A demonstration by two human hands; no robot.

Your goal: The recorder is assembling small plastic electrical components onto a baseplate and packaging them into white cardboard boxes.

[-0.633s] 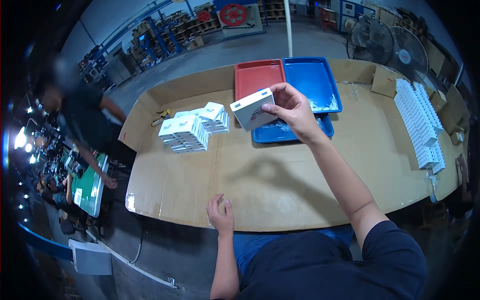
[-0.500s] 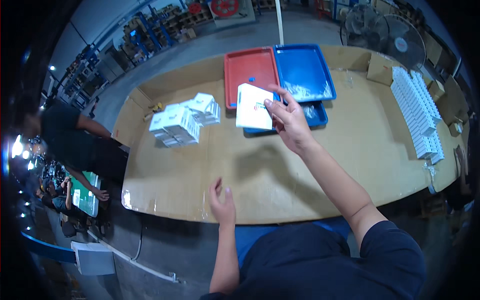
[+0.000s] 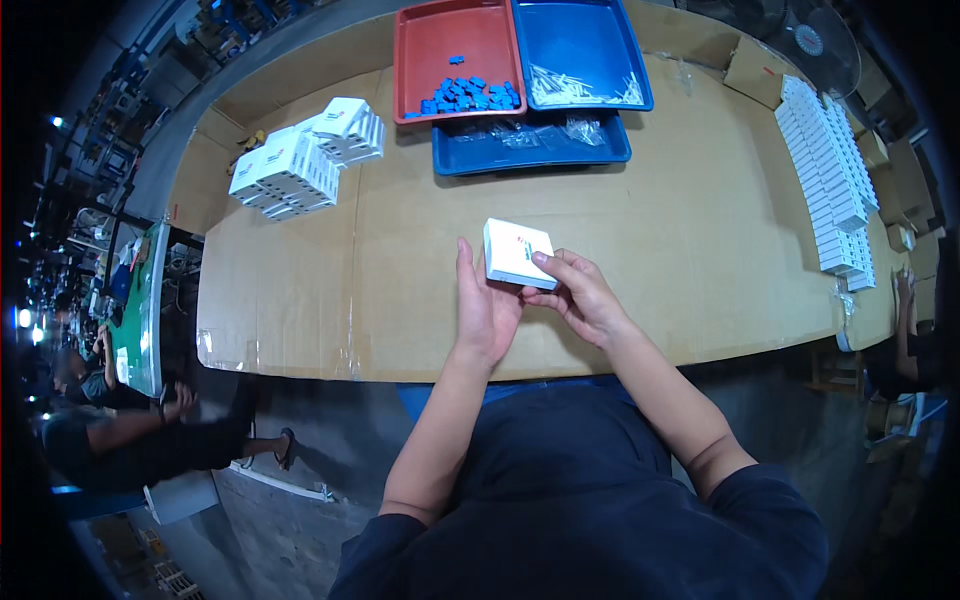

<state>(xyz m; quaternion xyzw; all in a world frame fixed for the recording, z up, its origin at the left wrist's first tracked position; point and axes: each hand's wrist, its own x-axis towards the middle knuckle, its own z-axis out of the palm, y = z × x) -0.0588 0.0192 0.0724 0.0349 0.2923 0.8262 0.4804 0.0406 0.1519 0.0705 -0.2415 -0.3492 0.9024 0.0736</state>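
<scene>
Left hand [image 3: 484, 310] palm upright, right hand [image 3: 578, 296] fingers curled, grip closed

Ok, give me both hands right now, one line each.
Left hand: open, palm against the left side of the small white box.
Right hand: closed on the small white box, fingers along its near edge.

A cardboard-covered table [image 3: 640, 230] fills the frame's middle. At top centre lie a red tray [image 3: 455, 40] and two blue trays [image 3: 575, 35]. A pile of white boxes [image 3: 305, 160] sits upper left; a row of white boxes [image 3: 830, 180] runs down the right.
</scene>
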